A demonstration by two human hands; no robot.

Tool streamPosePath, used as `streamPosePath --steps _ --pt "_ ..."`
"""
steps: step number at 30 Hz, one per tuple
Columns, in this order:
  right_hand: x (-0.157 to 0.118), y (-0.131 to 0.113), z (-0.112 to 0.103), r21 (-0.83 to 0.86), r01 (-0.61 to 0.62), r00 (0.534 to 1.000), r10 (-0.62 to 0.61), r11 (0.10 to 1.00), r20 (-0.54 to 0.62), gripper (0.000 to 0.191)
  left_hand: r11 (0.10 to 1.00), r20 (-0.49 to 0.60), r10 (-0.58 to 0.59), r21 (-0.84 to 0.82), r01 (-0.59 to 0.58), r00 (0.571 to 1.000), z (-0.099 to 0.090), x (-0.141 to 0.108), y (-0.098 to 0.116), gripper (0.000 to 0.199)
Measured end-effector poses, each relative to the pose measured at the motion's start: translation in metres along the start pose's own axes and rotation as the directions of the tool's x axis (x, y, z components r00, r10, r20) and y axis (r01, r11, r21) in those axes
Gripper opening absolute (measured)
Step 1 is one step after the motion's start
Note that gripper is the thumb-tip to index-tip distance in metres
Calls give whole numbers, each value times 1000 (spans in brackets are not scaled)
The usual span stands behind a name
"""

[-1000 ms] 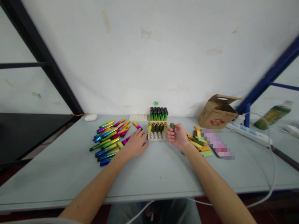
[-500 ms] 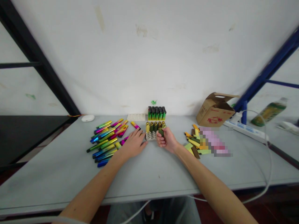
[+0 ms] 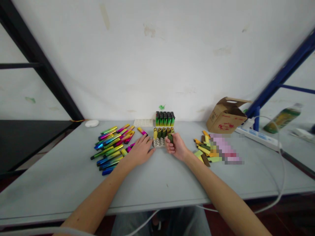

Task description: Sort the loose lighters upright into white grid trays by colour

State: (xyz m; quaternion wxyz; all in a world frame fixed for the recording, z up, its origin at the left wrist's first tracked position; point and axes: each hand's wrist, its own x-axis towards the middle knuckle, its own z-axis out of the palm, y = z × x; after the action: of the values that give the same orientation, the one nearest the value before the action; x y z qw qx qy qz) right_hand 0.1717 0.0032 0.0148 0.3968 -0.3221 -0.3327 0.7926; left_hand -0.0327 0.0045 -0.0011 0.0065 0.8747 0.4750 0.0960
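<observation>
In the head view, I record the right hand [image 3: 178,147] with its fingers curled closed around a dark green lighter [image 3: 170,137], at the right end of a pale tray [image 3: 158,143]; I cannot tell whether they touch. Just beyond these fingertips stands a row of upright lighters [image 3: 164,133]. I note the left hand [image 3: 140,151] lying palm down, fingers extended and slightly parted, gripping nothing visible, with shiny lighters [image 3: 110,143] heaped to its left.

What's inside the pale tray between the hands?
Yellow and olive lighters stand in the back of the pale tray; the right hand, gripping a green lighter, hides the front right.
</observation>
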Motion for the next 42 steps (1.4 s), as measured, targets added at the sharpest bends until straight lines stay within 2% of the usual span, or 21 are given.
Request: streamPosePath --steps 3,5,8,11,17,21,24,27,30,32,35,37,39,42 --pt "-2 -1 2 44 34 999 -35 998 32 36 1000 -7 3 -5 -3 1000 0 0 0 46" --pt "-3 -1 3 60 33 998 -36 998 47 28 1000 -11 2 -14 -2 1000 0 -1 0 45" --pt "-3 0 4 83 74 997 -74 994 -1 12 1000 -14 1 -28 -1 1000 1 -1 -1 44" --pt "-2 0 5 101 126 992 -126 987 -8 14 999 -17 0 -33 0 1000 2 -1 -1 44" --pt "-5 -2 6 67 112 988 -119 991 103 23 1000 -6 8 -12 -8 1000 0 -1 0 42" --pt "-4 0 5 34 112 987 -116 993 115 25 1000 3 13 16 -13 1000 -2 -1 1 42" --pt "-1 3 4 -16 191 979 -189 981 80 26 1000 11 5 26 -6 1000 -2 -1 1 44" --pt "0 1 3 -153 307 951 -307 939 29 30 1000 18 0 21 0 1000 -2 -1 1 46" --pt "-1 -5 -1 -352 436 879 -475 828 -29 32 1000 22 0 5 0 1000 -2 -2 0 47" --pt "-2 -10 -6 -523 507 774 -629 685 -73 32 1000 25 1 -1 -1 1000 -2 -2 0 48" --pt "-4 -17 -15 -712 519 583 -805 473 -111 35 1000 36 -2 -3 2 999 -3 -1 1 49" --pt "-4 -19 -20 -780 506 497 -863 368 -84 35 1000 43 -9 0 9 999 -4 -1 1 48" --pt "-3 -18 -25 -826 494 460 -888 271 -16 31 1000 44 -15 6 15 999 -4 -1 2 48" --pt "0 -13 -29 -847 490 489 -869 204 73 24 1000 36 -14 16 14 999 -5 -2 2 47"
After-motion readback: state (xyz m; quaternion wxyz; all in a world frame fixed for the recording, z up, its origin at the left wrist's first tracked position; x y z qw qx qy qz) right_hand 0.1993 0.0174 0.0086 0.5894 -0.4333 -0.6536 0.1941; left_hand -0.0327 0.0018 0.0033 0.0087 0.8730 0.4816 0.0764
